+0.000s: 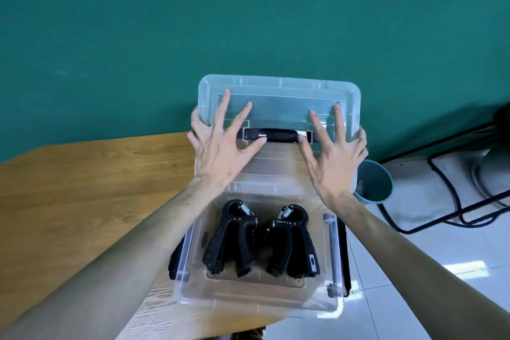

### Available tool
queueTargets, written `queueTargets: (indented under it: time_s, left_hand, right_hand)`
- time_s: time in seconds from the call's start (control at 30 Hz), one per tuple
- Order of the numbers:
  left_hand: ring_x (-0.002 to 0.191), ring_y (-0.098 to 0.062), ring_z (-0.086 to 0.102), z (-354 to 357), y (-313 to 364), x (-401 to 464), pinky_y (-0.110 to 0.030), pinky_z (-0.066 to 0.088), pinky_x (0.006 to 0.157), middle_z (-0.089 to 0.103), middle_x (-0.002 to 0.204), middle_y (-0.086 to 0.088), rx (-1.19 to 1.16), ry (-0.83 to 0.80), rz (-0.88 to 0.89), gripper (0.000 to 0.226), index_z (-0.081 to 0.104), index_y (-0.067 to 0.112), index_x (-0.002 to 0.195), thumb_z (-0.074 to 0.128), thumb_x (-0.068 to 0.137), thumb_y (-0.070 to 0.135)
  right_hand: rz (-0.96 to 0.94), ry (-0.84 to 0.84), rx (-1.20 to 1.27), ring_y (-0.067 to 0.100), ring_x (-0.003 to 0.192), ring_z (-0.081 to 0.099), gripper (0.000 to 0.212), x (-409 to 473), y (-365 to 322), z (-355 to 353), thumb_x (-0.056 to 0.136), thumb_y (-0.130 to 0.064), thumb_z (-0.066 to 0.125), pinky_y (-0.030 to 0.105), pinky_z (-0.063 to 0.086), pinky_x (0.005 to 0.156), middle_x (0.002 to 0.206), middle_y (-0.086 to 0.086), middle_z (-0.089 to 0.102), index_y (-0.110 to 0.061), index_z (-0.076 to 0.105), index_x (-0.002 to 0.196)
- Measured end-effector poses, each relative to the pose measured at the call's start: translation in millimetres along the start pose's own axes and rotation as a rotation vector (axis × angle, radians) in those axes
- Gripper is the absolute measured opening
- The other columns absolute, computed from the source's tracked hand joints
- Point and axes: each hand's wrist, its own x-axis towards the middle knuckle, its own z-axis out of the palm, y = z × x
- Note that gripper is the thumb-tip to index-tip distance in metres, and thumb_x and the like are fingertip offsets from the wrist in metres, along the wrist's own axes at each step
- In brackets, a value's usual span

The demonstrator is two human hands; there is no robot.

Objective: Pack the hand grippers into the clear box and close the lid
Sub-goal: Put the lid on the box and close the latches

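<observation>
Two black hand grippers (233, 237) (292, 240) with steel springs lie side by side inside the clear box (259, 298), handles toward me. The clear lid (278, 91), with a black carry handle (278, 136), is tilted up over the far side of the box. My left hand (218, 146) grips the lid's left edge, fingers spread over its top. On the lid's right edge sits my right hand (331, 152), holding it the same way. Black latches hang at the box's left and right sides.
The box stands at the right front corner of a wooden table (82, 201), near its edge. A teal bucket (374, 182) sits on the white tiled floor to the right, beside black cables and a metal frame (455, 188). A green wall fills the background.
</observation>
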Motion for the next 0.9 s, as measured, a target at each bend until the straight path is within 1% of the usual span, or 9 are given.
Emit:
queueTargets:
  time_s: [0.1,0.23,0.33,0.47,0.53,0.6,0.67,0.8,0.9]
  left_hand:
    - [0.142,-0.05,0.016,-14.3,3.3,-32.2,-0.055,0.035,0.099,-0.006,0.169,0.018,0.029,-0.048,0.014,0.079,0.023,0.055,0.154,0.046,0.083,0.083]
    - [0.135,-0.05,0.023,-14.2,-6.1,-95.1,-0.056,0.042,0.093,-0.007,0.169,0.017,0.057,-0.121,0.002,0.081,0.023,0.055,0.154,0.044,0.082,0.085]
    - [0.133,-0.051,0.025,-7.6,-14.9,-131.1,-0.056,0.042,0.094,-0.009,0.169,0.018,0.079,-0.177,0.011,0.082,0.022,0.056,0.154,0.045,0.081,0.086]
    - [0.134,-0.048,0.022,-0.5,-24.8,-159.1,-0.054,0.039,0.098,-0.012,0.168,0.019,0.129,-0.285,0.006,0.083,0.018,0.057,0.154,0.041,0.081,0.088]
    - [0.133,-0.046,0.023,4.8,-28.0,-168.8,-0.053,0.038,0.099,-0.01,0.168,0.019,0.129,-0.322,0.031,0.083,0.019,0.056,0.154,0.039,0.08,0.089]
    - [0.133,-0.046,0.023,10.9,-30.2,-177.1,-0.052,0.036,0.101,-0.007,0.168,0.018,0.14,-0.355,0.019,0.083,0.02,0.056,0.154,0.036,0.08,0.09]
    - [0.132,-0.047,0.024,16.6,-31.7,-185.7,-0.053,0.037,0.101,-0.003,0.169,0.017,0.184,-0.348,0.015,0.083,0.021,0.055,0.154,0.032,0.08,0.091]
    - [0.129,-0.051,0.029,23.9,-36.9,-190.1,-0.057,0.04,0.098,0.0,0.17,0.014,0.223,-0.301,0.027,0.083,0.022,0.054,0.154,0.029,0.08,0.092]
    - [0.126,-0.051,0.032,25.0,-39.2,-189.5,-0.057,0.04,0.098,0.002,0.17,0.013,0.228,-0.296,0.021,0.082,0.021,0.054,0.154,0.026,0.081,0.092]
  right_hand:
    - [0.025,-0.071,-0.019,0.05,0.127,0.035,0.051,-34.8,3.1,-19.1,0.098,-0.065,0.041,0.057,0.037,0.096,0.164,-0.009,0.024,-0.051,0.039,0.147]
    - [0.024,-0.166,-0.064,0.05,0.127,0.034,0.052,-91.5,8.4,-32.8,0.097,-0.066,0.037,0.059,0.038,0.095,0.165,-0.01,0.022,-0.052,0.036,0.147]
    - [0.004,-0.214,-0.088,0.051,0.125,0.036,0.055,-133.0,13.6,-35.6,0.096,-0.066,0.035,0.06,0.04,0.094,0.165,-0.008,0.023,-0.049,0.037,0.148]
    - [0.047,-0.27,-0.083,0.05,0.122,0.037,0.056,-178.0,16.7,-33.4,0.096,-0.067,0.034,0.056,0.04,0.094,0.166,-0.009,0.019,-0.049,0.036,0.149]
    - [0.055,-0.3,-0.09,0.05,0.122,0.038,0.057,-197.5,21.4,-29.5,0.095,-0.067,0.034,0.057,0.039,0.093,0.166,-0.008,0.02,-0.048,0.037,0.149]
    - [0.051,-0.326,-0.106,0.051,0.12,0.039,0.06,-209.5,24.5,-25.3,0.094,-0.068,0.032,0.058,0.04,0.091,0.165,-0.004,0.023,-0.045,0.038,0.149]
    - [0.047,-0.341,-0.124,0.052,0.119,0.04,0.061,-215.7,26.9,-21.6,0.095,-0.068,0.031,0.057,0.041,0.089,0.165,-0.001,0.024,-0.044,0.037,0.15]
    - [0.038,-0.343,-0.171,0.052,0.119,0.04,0.062,-217.7,25.4,-18.7,0.096,-0.068,0.028,0.056,0.041,0.087,0.166,0.0,0.02,-0.044,0.031,0.153]
    - [0.012,-0.362,-0.163,0.053,0.12,0.04,0.062,-212.8,24.0,-17.2,0.096,-0.067,0.029,0.057,0.041,0.088,0.166,0.001,0.022,-0.043,0.03,0.153]
